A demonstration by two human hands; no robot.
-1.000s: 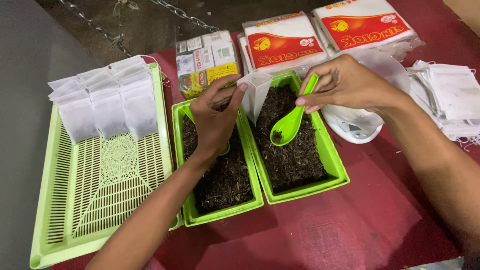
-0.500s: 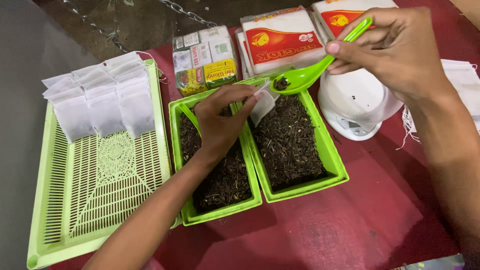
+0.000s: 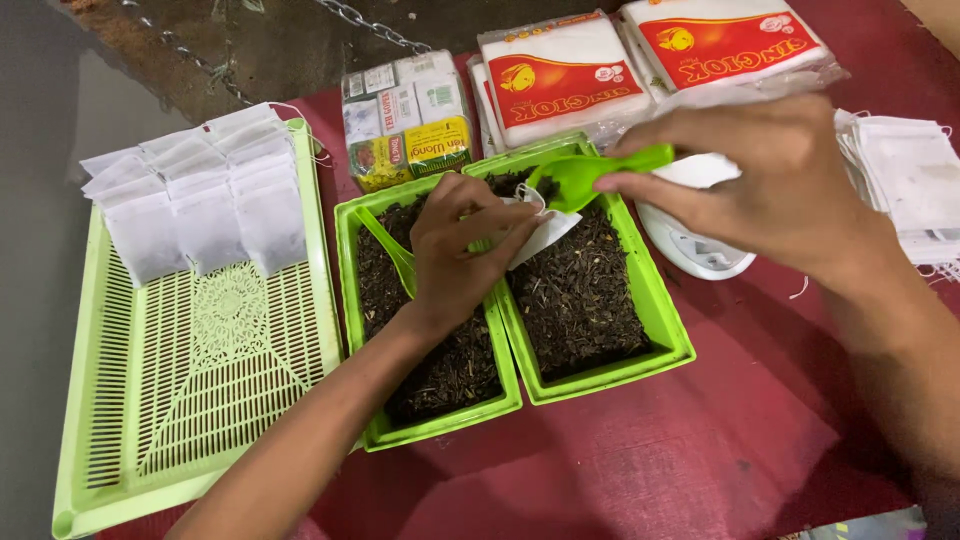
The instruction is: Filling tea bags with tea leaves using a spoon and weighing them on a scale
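Observation:
My left hand (image 3: 462, 250) holds a small white tea bag (image 3: 538, 228) open over the two green tubs of dark loose tea. My right hand (image 3: 765, 185) grips a green plastic scoop (image 3: 588, 175), its bowl tipped at the mouth of the bag. The right tub (image 3: 655, 318) lies under the bag and scoop. The left tub (image 3: 352, 300) has a second green scoop (image 3: 388, 250) resting in its tea, partly hidden by my left hand.
A large green slotted tray (image 3: 190, 400) on the left carries several filled white bags (image 3: 205, 195) along its far end. A small white scale (image 3: 695, 250) sits under my right hand. Packets (image 3: 405, 120), red-and-white packs (image 3: 565, 75) and empty bags (image 3: 910, 175) lie behind.
My right hand lifted the scoop out of the right tub, raised it with tea, then brought it down to the bag's mouth. My left hand kept the bag over the tubs.

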